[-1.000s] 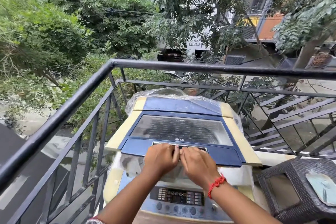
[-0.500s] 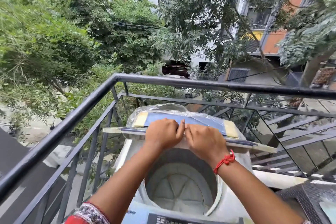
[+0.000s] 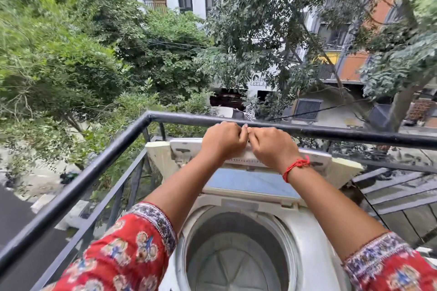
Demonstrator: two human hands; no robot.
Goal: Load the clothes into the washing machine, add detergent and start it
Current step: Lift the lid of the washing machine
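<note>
Now we hold the raised lid [image 3: 250, 156] by its top edge, left hand [image 3: 222, 140] and right hand [image 3: 272, 146] curled over it, above the washing machine [image 3: 305, 238] and its bare drum [image 3: 236, 264]. Letting go short of its resting point, the lid could slam shut.

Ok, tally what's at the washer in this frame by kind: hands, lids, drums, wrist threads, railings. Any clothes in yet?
Hands: 2, left and right, both gripping the lid's top edge
Lid: 1, folded up and open
Drum: 1, no clothes in it
Red thread: 1, on the right wrist
Railing: 1
Total: 6
</note>
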